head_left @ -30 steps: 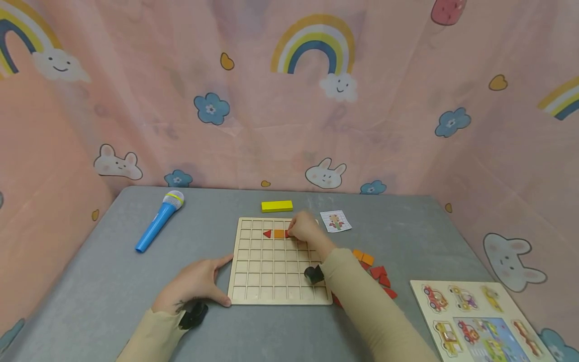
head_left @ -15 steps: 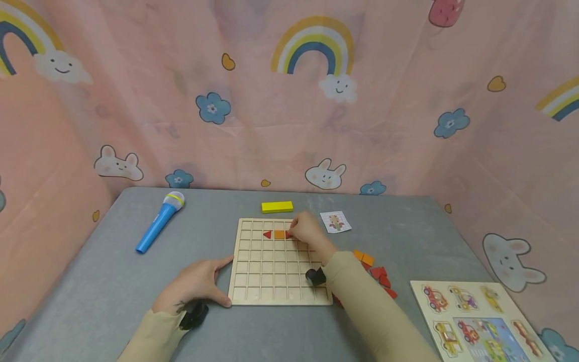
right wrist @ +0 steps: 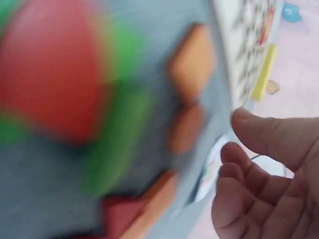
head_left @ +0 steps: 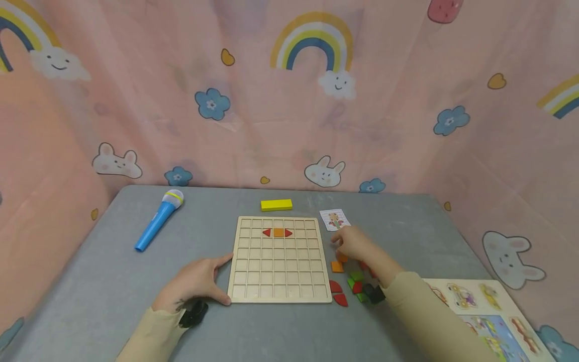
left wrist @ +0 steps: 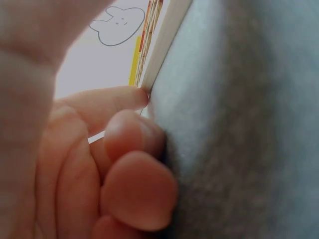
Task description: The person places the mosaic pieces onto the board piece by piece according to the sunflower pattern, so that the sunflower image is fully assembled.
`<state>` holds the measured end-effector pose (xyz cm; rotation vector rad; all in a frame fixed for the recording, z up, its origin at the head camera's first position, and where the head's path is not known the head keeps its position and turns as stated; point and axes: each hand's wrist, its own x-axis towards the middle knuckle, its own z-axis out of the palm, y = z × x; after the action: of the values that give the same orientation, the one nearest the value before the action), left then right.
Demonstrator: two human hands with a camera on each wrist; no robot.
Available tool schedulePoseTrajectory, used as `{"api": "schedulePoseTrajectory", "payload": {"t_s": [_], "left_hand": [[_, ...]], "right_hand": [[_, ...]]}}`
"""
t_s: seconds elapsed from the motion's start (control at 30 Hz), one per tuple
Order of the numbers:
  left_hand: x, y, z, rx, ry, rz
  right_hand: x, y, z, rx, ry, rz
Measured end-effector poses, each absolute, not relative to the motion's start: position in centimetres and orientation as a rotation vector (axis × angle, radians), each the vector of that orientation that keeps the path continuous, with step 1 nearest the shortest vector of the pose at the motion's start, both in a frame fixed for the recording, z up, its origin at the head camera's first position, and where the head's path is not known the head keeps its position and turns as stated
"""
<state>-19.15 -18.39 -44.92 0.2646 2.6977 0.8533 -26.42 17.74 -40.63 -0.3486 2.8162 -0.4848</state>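
Observation:
A wooden grid board (head_left: 280,271) lies in the middle of the table in the head view. In its upper rows sits an orange square (head_left: 278,233) between a left red triangle (head_left: 267,233) and a right red triangle (head_left: 288,233). My left hand (head_left: 192,284) touches the board's left edge with thumb and index finger spread apart. To the right of the board, my right hand (head_left: 355,246) hovers over loose pieces, holding nothing. Around it lie an orange tile (head_left: 336,267), red quarter-round pieces (head_left: 335,286) and green pieces (right wrist: 117,144), blurred in the right wrist view.
Beyond the board lie a yellow block (head_left: 276,205) and a small picture card (head_left: 334,219). A blue toy microphone (head_left: 158,222) is at the back left. At the front right, my right sleeve partly covers a vehicle puzzle board (head_left: 486,291). A patterned pink cloth (head_left: 271,130) surrounds the table.
My right hand has let go of the right red triangle, which now lies on the board, and has moved right to the loose pieces. The left hand stays at the board's edge.

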Motion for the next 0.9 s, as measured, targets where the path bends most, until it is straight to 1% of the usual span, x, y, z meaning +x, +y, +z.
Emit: {"api": "schedulePoseTrajectory", "payload": {"t_s": [0.07, 0.23, 0.4, 0.5, 0.7, 0.8, 0.9], "left_hand": [[-19.2, -18.4, -44.8, 0.265, 2.701, 0.855], [-19.3, -18.3, -44.8, 0.289, 2.717, 0.842], [-19.4, -18.4, -44.8, 0.289, 2.716, 0.836], [-19.5, -18.4, -44.8, 0.279, 2.707, 0.85], [-19.6, -18.6, -45.0, 0.282, 2.713, 0.883], [-19.5, -18.7, -45.1, 0.293, 2.718, 0.898], [-19.5, -18.8, -45.3, 0.302, 2.717, 0.912]], "right_hand": [[-26.0, 18.5, -41.0, -0.343, 2.783, -0.408], [-25.5, 19.4, -41.5, -0.365, 2.765, -0.388], [-25.7, 19.4, -41.4, -0.304, 2.76, -0.473], [-26.0, 18.9, -40.9, -0.261, 2.761, -0.633], [-26.5, 15.4, -40.6, -0.235, 2.653, -1.098], [-26.8, 12.7, -41.3, -0.166, 2.559, -1.282], [-27.0, 10.3, -42.1, -0.093, 2.494, -1.368]]}}
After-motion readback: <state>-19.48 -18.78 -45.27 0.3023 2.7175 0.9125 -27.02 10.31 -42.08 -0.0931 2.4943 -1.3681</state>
